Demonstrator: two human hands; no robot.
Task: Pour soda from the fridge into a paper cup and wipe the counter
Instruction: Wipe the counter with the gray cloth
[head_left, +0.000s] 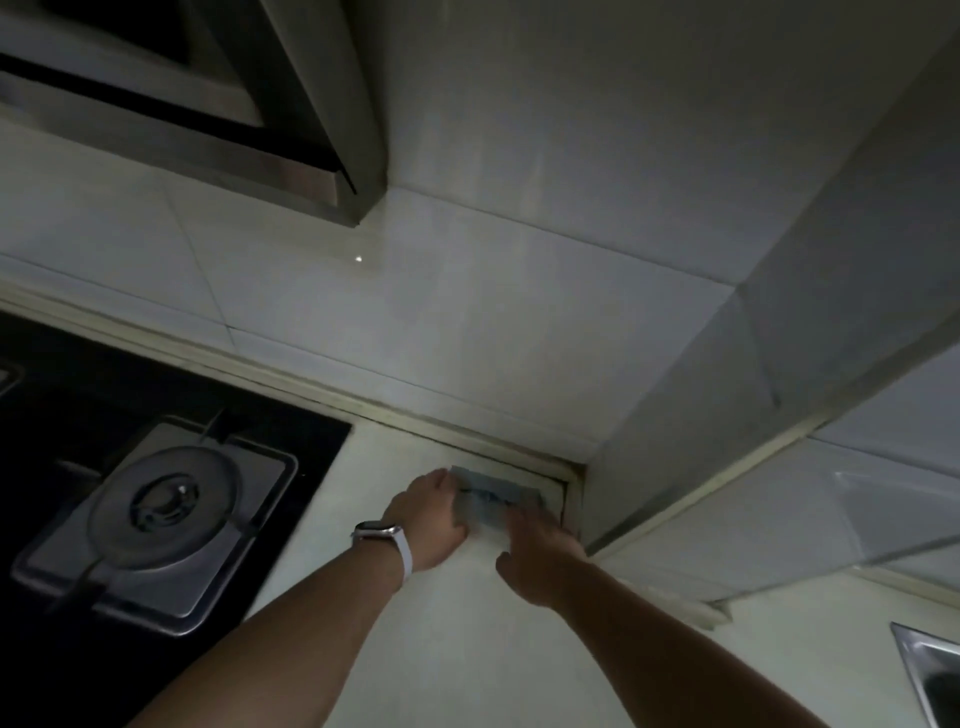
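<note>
A grey-blue folded cloth (496, 498) lies on the pale counter (467, 649) in the far corner where the tiled walls meet. My left hand (434, 519), with a watch on its wrist, holds the cloth's left edge. My right hand (540, 556) lies over the cloth's right part with its fingers on it; its fingertips are blurred. No cup or soda is in view.
A black gas hob (171, 467) with a round burner (161, 506) fills the left side. A range hood (208, 104) hangs above it. A tiled column (701, 415) juts out on the right, and a steel sink corner (930, 670) shows at the lower right.
</note>
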